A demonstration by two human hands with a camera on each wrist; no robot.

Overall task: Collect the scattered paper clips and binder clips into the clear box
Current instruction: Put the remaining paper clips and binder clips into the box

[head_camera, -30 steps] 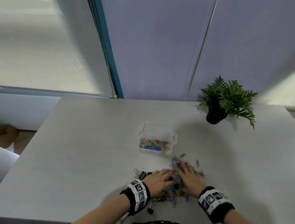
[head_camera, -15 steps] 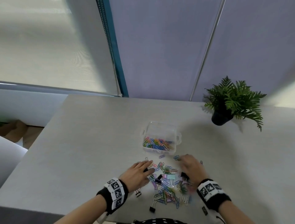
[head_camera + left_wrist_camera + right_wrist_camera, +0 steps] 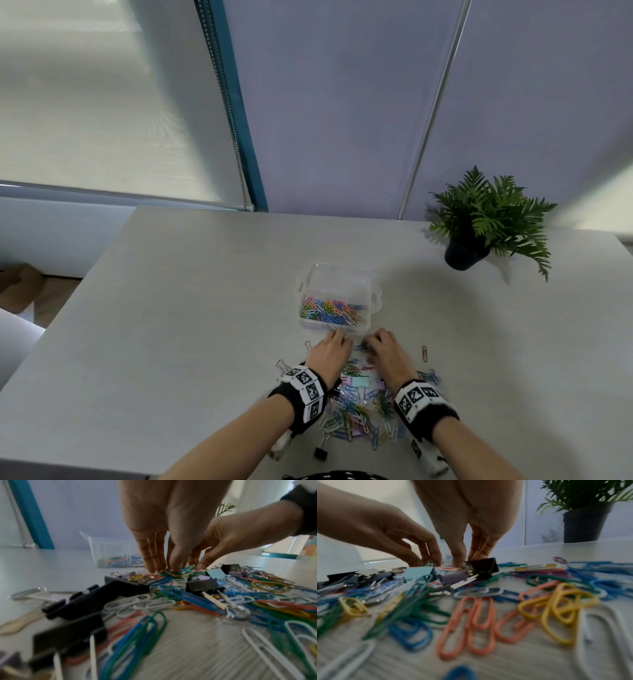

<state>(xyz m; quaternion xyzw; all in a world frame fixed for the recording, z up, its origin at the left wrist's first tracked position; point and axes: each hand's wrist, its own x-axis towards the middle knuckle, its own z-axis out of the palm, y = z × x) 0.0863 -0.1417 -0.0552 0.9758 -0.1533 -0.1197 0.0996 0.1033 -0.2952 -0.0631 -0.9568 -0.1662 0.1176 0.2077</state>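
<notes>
We saw the paper clips lying in a loose heap on the table, thin bent wire loops coated in glossy blue, green, orange, yellow and white. Mixed among them were binder clips: folded wedge-shaped bodies in black, lilac and pale blue, with slim silver wire handles. One black binder clip lay apart at the near edge of the heap, and a single red paper clip lay off to the right.

Our left hand and right hand met at the far edge of the heap, just short of the box. The left fingers pointed down, nearly straight and close together, their tips touching a small tangle of green and orange clips. The right fingers also reached down to the clips beside a black binder clip; we could not tell whether either hand had hold of anything.

The box was clear, thin-walled plastic, rectangular with rounded corners and small tabs on its sides, open at the top. A layer of coloured paper clips covered the near part of its floor.

The table was pale grey with a fine linear grain. A fern-like plant in a dark round pot stood well apart at the far right. Both wrists wore black bands with square black-and-white markers.
</notes>
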